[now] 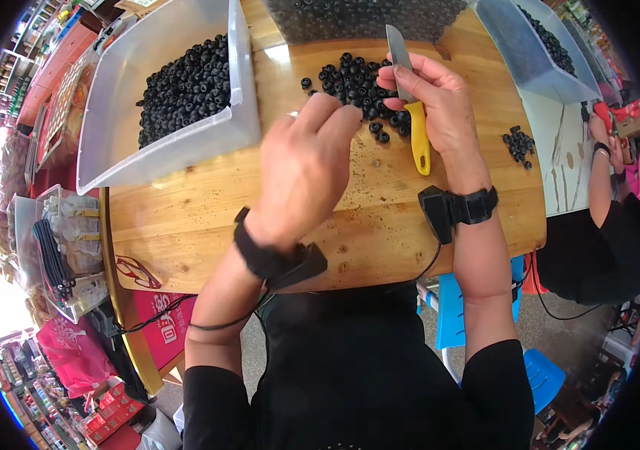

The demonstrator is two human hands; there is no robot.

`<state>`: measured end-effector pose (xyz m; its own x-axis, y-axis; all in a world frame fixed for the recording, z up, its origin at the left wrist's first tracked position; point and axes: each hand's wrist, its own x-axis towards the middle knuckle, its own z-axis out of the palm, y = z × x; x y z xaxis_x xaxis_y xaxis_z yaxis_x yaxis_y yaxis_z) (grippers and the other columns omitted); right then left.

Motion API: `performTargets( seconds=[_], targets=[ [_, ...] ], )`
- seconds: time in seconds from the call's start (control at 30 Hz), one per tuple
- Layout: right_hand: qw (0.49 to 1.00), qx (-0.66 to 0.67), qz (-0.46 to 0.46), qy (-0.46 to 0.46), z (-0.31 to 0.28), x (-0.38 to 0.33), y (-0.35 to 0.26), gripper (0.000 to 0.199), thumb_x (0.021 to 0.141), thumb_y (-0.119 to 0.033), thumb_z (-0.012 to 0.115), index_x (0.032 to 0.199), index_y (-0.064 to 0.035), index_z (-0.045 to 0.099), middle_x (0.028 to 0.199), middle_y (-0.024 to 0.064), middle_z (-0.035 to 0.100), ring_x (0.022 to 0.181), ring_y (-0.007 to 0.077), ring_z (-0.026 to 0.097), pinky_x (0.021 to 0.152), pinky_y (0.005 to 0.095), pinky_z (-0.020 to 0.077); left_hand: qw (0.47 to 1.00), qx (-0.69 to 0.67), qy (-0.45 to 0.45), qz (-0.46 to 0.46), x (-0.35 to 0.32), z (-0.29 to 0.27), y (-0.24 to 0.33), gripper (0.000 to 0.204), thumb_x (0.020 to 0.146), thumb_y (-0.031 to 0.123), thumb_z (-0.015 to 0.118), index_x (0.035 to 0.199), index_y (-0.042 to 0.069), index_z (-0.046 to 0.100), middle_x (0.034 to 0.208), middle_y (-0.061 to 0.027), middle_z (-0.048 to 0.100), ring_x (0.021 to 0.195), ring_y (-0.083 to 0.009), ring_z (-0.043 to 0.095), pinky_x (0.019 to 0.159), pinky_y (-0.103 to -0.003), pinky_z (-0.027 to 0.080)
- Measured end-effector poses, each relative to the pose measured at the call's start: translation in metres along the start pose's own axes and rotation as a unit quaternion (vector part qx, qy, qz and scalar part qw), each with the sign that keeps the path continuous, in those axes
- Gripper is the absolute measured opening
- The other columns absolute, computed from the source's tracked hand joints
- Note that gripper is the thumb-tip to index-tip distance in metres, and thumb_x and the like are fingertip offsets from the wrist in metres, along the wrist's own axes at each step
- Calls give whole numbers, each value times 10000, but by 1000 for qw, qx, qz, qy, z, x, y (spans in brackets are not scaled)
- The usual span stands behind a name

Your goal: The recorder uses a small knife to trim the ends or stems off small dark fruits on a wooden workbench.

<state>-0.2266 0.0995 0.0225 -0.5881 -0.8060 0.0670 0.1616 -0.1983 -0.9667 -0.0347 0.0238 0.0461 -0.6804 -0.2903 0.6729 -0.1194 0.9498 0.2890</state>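
Observation:
My right hand (451,101) holds a small knife (419,139) with a yellow handle, its blade pointing up and away from me. My left hand (306,154) is closed with the fingertips pinched together; whatever lies between them is hidden. Just beyond both hands, a loose heap of small round black pieces (350,81), bead-like with pale holes, is spread on the wooden table (275,247). Dark crumbs dot the wood below the heap. To the left stands a translucent plastic bin (177,163) with many more black pieces (188,90) inside.
A container of black pieces (365,16) sits at the far edge, another translucent bin (533,71) at the far right. A small cluster of black pieces (518,146) lies right. Red-framed glasses (137,271) rest near left. Another person's forearm (600,176) shows at right; a blue stool (451,311) stands below.

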Motion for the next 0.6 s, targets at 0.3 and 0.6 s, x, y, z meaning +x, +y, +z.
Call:
performTargets(
  seconds=[0.3, 0.6],
  targets=[
    [1000, 13, -6, -3, -2, 0, -1, 302, 903, -122, 651, 1169, 18, 623, 987, 121, 695, 900, 178, 678, 682, 285, 588, 989, 18, -88, -116, -21, 59, -24, 167, 767, 153, 719, 856, 48, 624, 866, -116, 585, 830, -322, 585, 725, -428, 471],
    [1000, 3, 1, -7, -1, -1, -1, 306, 901, -133, 657, 1168, 12, 626, 976, 111, 698, 894, 168, 675, 687, 281, 582, 991, -16, -67, -117, -17, 75, -29, 207, 732, 140, 748, 879, 42, 640, 872, -132, 591, 819, -340, 577, 718, -437, 470]
  ],
)
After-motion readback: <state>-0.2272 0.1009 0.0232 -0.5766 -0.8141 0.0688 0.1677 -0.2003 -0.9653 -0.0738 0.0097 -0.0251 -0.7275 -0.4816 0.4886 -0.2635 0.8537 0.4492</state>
